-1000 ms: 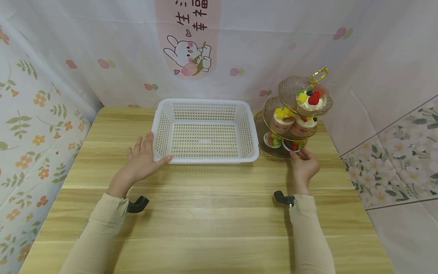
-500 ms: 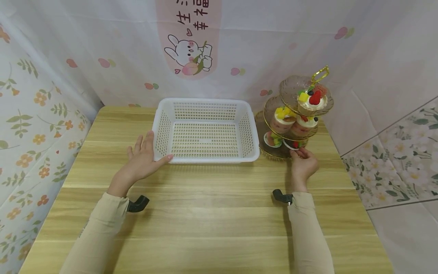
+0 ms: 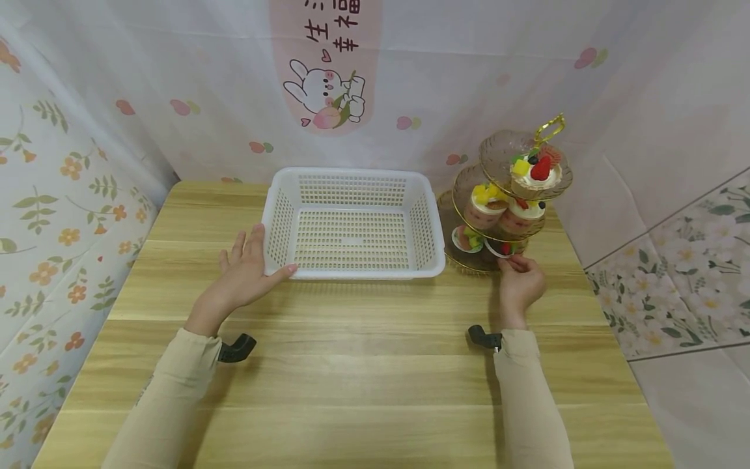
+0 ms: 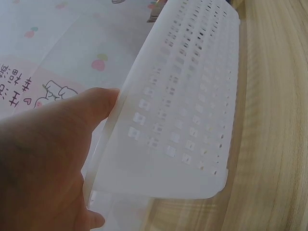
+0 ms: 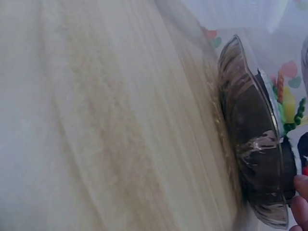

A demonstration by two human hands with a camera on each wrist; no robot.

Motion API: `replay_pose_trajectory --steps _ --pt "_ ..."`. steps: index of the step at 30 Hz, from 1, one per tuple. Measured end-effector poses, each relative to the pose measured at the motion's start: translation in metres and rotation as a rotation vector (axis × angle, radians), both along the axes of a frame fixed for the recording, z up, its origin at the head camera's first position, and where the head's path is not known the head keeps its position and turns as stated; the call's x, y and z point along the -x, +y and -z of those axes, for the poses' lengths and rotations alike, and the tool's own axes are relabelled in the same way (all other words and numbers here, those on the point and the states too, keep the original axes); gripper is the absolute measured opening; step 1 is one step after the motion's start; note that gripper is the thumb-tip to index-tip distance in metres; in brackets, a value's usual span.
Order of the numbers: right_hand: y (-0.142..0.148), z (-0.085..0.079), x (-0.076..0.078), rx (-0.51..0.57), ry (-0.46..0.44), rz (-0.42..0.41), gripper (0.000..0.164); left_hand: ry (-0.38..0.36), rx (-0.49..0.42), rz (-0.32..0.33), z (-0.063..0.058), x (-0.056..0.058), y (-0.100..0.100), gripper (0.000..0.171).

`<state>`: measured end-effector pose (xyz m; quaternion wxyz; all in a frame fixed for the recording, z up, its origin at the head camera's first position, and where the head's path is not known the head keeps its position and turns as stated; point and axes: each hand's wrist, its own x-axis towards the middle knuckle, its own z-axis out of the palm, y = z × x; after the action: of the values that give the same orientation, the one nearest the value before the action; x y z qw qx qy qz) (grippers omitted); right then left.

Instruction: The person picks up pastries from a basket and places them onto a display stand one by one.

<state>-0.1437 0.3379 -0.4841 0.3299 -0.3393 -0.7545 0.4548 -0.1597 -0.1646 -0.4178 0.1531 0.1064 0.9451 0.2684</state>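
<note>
My left hand (image 3: 240, 273) rests on the near left corner of a white plastic basket (image 3: 357, 275), its fingers straight and spread along the side and the thumb on the front rim. In the left wrist view the thumb lies at the rim of the perforated basket wall (image 4: 168, 159). At the right, my right hand (image 3: 521, 283) pinches the edge of a fruit-topped dessert cup (image 3: 497, 249) on the bottom plate of a three-tier stand (image 3: 495, 153). The right wrist view catches only the fingertips (image 5: 301, 185) beside that cup, over the plate's wavy rim (image 5: 250, 125).
Another dessert cup (image 3: 467, 240) sits beside it on the bottom tier. Two layered cups, one with yellow fruit (image 3: 485, 207), stand on the middle tier, and a strawberry-topped tart (image 3: 536, 179) on the top one. Printed curtains (image 3: 445, 85) hang behind the wooden table (image 3: 363, 365).
The right hand has shifted very slightly at the bottom tier, still pinching the dessert cup. The left hand and the basket hold their places; the head view has drifted a little.
</note>
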Motion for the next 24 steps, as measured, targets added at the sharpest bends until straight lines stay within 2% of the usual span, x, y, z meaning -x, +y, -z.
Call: replay_pose_trajectory --steps 5,12,16,20,24 --pt "-0.001 -0.007 -0.007 -0.001 0.056 -0.063 0.021 0.001 -0.001 -0.003 0.001 0.001 0.000 0.115" --pt "-0.010 -0.033 -0.020 -0.039 0.084 -0.205 0.024 0.008 0.020 -0.010 0.002 0.002 0.000 0.116" --pt "-0.020 -0.049 -0.027 -0.100 0.074 -0.351 0.028 0.042 0.048 -0.009 0.003 0.002 0.002 0.115" --pt "-0.035 -0.069 -0.034 -0.184 0.069 -0.528 0.027 0.124 0.077 -0.008 0.001 0.000 0.004 0.114" --pt "-0.050 -0.090 -0.038 -0.366 0.108 -0.684 0.027 0.239 0.088 0.022 -0.007 -0.002 0.008 0.107"
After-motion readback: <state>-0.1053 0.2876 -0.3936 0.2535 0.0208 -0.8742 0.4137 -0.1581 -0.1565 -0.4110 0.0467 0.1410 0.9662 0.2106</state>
